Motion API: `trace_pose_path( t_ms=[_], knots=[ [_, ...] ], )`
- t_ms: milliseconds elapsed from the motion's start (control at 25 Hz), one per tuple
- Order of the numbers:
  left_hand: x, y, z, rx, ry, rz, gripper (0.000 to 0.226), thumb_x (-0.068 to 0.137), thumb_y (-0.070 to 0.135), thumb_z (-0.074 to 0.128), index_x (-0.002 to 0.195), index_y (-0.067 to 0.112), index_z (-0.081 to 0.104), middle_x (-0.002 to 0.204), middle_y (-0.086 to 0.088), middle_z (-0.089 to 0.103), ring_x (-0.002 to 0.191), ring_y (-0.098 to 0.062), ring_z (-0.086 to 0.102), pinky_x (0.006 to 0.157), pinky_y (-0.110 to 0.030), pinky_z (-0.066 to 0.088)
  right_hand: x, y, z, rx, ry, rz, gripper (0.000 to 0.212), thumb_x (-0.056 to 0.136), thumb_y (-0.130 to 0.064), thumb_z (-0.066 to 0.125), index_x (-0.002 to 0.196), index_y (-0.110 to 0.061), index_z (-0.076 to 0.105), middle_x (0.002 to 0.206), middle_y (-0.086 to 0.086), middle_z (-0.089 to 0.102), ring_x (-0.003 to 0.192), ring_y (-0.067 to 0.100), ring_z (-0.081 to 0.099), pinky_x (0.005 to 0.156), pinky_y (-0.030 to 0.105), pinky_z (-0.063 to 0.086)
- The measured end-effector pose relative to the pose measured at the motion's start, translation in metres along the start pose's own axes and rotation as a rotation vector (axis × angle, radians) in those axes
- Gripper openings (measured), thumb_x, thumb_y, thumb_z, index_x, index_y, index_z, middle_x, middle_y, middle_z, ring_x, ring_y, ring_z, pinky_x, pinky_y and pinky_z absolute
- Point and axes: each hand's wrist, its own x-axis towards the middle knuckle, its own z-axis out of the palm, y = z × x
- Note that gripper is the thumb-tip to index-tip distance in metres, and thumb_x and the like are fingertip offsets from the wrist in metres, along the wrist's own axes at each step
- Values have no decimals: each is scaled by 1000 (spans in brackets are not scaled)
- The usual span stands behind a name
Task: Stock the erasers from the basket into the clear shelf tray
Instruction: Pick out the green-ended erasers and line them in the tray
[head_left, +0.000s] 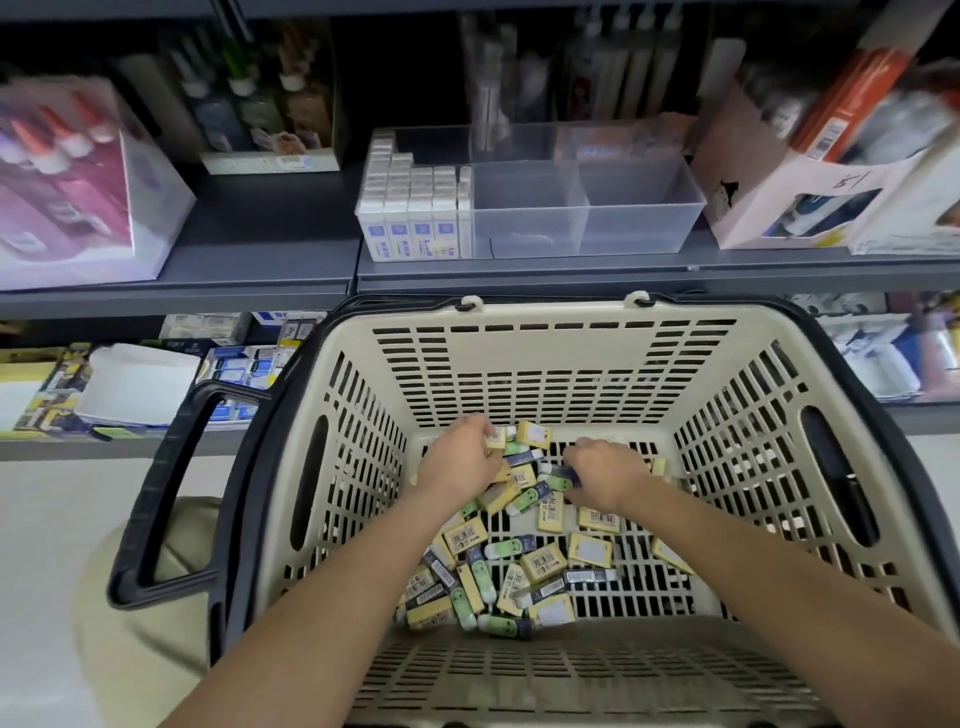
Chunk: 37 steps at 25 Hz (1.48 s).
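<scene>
A beige slotted basket with black handles stands below the shelf. Several loose erasers lie on its floor, some yellow, some green and dark blue. Both my hands reach down into the far part of the pile. My left hand curls its fingers round a yellow eraser. My right hand grips a green and blue eraser. On the shelf above stands the clear tray; its left compartment is packed with white erasers, and the two right compartments hold nothing.
Pink and white boxes of glue bottles fill the shelf's left end. A white carton with assorted stationery stands right of the tray. More packaged goods lie on the lower shelf behind the basket. The floor is pale.
</scene>
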Motion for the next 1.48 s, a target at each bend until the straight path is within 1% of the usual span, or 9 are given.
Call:
trace_pose_path(
  t_ms=[200,440,600,800,880,1000,1120,1360,1480],
  knots=[
    [-7,20,10,-306,-235,-56,23,95,34,49,90,13,58,90,-6,68,76,-20,67,73,-35,58,-8,3,-20,538,128,104,23,71,-40,67,69,-22,53,65,-5,56,59,12,51,51,24,39],
    [-11,25,3,-1254,-410,-297,26,97,21,49,117,7,55,106,-11,66,96,-20,65,83,-29,53,-5,-21,-26,974,186,28,16,78,-25,72,81,-17,59,70,-6,58,62,5,52,58,16,40],
    [-8,16,-8,-1344,-466,-344,26,95,8,50,121,4,54,104,-15,66,100,-27,63,94,-37,48,-6,-16,-30,1140,123,44,3,87,-17,64,88,-15,64,65,-4,63,51,6,55,55,16,43],
    [-9,13,-10,-1363,-457,-349,26,92,7,56,118,3,53,112,-19,63,100,-30,63,82,-33,53,-3,-22,-28,1164,68,25,11,90,-23,59,85,-14,63,65,-4,62,45,-2,54,49,12,45],
    [-7,10,-10,-1304,-405,-366,24,93,9,55,117,5,54,109,-15,66,95,-26,65,74,-31,54,-1,-22,-23,1039,99,76,19,89,-29,59,83,-12,64,73,-1,64,57,5,58,62,23,51],
    [-3,4,-11,-1210,-331,-412,17,94,9,52,111,10,55,92,-6,70,81,-18,64,66,-30,54,-2,-23,-9,564,96,12,24,88,-30,61,107,-16,63,106,3,62,90,17,60,82,33,50],
    [0,-1,-13,-1205,-308,-431,19,92,3,53,108,12,54,94,-8,69,82,-18,65,64,-30,53,-4,-33,7,266,-27,-123,35,88,-26,58,122,-20,54,123,4,48,105,24,56,87,38,49],
    [-1,-4,-14,-1162,-333,-454,17,87,-4,55,99,8,56,99,-11,69,83,-21,64,55,-26,56,-3,-20,-3,323,-12,-64,26,86,-32,61,101,-11,63,98,3,61,82,16,55,71,27,47],
    [-1,-5,-12,-1161,-329,-478,24,87,-6,56,107,8,56,104,-12,68,91,-24,65,71,-31,58,-6,-2,-19,620,123,101,21,86,-29,63,87,-8,61,72,0,57,61,11,51,54,20,41]
  ],
)
